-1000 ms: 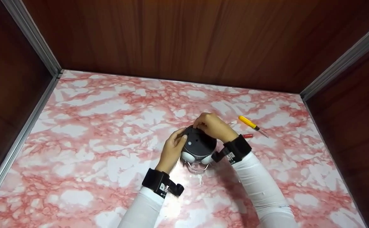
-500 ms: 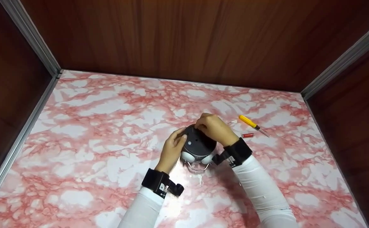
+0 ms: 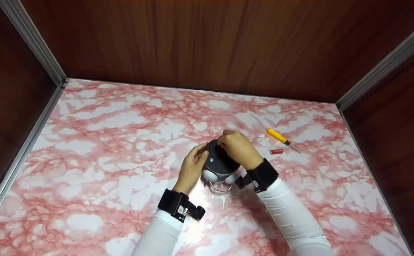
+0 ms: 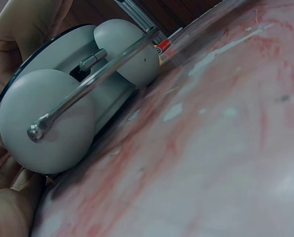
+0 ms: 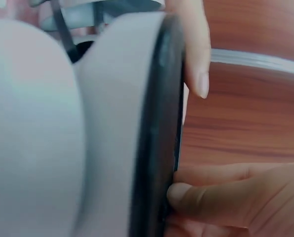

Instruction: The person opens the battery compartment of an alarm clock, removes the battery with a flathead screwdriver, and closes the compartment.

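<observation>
A twin-bell alarm clock lies face down on the table, its black back upward and its two pale bells toward me. My left hand grips its left side, thumb on the back, fingers along the rim. The bells and metal handle fill much of the left wrist view. My right hand has curled fingers at the far part of the back. There, in the right wrist view, the thumb touches the black surface. Whether a small part is between those fingertips is hidden.
To the right of the clock lie a red battery and a yellow-handled screwdriver, its tip pointing right and toward me. Dark wood-patterned panels with metal corner strips enclose the pink-and-white marbled table at the back and sides.
My right hand has shifted slightly over the clock's back, and its wrist has come a little nearer me. The red battery, partly covered before, is now fully seen. My left hand keeps its grip.
</observation>
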`<control>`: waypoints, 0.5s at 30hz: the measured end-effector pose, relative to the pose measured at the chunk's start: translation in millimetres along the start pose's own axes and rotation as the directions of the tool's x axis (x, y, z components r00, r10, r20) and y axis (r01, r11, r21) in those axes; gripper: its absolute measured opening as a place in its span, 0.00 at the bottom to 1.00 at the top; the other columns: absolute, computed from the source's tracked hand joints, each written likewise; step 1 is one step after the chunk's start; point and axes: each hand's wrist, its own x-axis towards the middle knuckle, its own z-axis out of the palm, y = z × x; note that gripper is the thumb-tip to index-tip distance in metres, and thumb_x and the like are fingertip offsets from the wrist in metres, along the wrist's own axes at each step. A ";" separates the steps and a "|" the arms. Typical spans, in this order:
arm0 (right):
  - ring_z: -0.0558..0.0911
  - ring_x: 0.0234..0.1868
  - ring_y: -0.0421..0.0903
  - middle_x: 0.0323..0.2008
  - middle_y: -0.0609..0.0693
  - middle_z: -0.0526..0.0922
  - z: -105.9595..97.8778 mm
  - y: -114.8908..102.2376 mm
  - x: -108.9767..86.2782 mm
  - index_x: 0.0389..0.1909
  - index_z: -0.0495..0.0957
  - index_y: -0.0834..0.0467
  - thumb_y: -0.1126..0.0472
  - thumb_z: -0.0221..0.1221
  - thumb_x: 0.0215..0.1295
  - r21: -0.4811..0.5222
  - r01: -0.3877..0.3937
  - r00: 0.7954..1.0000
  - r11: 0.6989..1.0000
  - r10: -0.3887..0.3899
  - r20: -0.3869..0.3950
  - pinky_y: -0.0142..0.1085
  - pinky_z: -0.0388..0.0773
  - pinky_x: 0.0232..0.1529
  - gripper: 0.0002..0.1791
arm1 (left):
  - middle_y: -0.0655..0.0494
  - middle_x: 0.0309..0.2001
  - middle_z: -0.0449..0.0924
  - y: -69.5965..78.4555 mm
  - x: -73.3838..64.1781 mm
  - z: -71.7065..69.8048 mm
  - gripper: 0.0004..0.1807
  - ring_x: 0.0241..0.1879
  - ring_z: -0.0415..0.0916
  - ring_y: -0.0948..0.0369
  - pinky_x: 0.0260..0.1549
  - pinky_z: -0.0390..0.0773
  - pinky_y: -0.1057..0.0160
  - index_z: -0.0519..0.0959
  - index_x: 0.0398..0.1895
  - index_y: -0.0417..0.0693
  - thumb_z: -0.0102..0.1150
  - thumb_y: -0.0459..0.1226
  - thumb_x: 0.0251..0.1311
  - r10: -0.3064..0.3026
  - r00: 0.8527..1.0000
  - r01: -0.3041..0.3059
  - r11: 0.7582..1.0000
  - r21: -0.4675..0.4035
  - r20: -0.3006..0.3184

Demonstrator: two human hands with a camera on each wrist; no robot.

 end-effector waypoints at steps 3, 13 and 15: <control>0.83 0.29 0.54 0.26 0.55 0.77 4.0 -3.6 -3.0 0.27 0.84 0.63 0.75 0.65 0.59 -0.066 0.015 0.999 0.998 -0.018 -0.039 0.45 0.83 0.31 0.05 | 0.43 0.63 0.76 0.0 -0.1 0.2 0.22 0.62 0.76 0.52 0.62 0.75 0.62 0.72 0.68 0.39 0.55 0.36 0.75 -0.016 1.000 0.016 1.000 0.004 0.001; 0.81 0.32 0.55 0.30 0.57 0.78 15.7 -13.7 -23.2 0.35 0.84 0.68 0.72 0.61 0.62 -0.158 0.068 0.991 0.985 -0.086 -0.105 0.47 0.83 0.35 0.04 | 0.43 0.63 0.76 1.0 -0.8 -1.6 0.22 0.63 0.76 0.52 0.62 0.75 0.60 0.72 0.68 0.40 0.55 0.37 0.75 -0.023 1.000 0.022 1.000 0.018 0.004; 0.82 0.37 0.57 0.35 0.61 0.80 16.6 -16.2 -28.1 0.42 0.84 0.71 0.67 0.60 0.66 -0.115 0.048 0.993 0.992 -0.060 -0.101 0.49 0.83 0.41 0.10 | 0.43 0.63 0.76 0.6 -0.6 -1.9 0.22 0.62 0.76 0.52 0.62 0.75 0.60 0.72 0.68 0.40 0.55 0.37 0.75 -0.023 1.000 0.023 1.000 0.018 0.009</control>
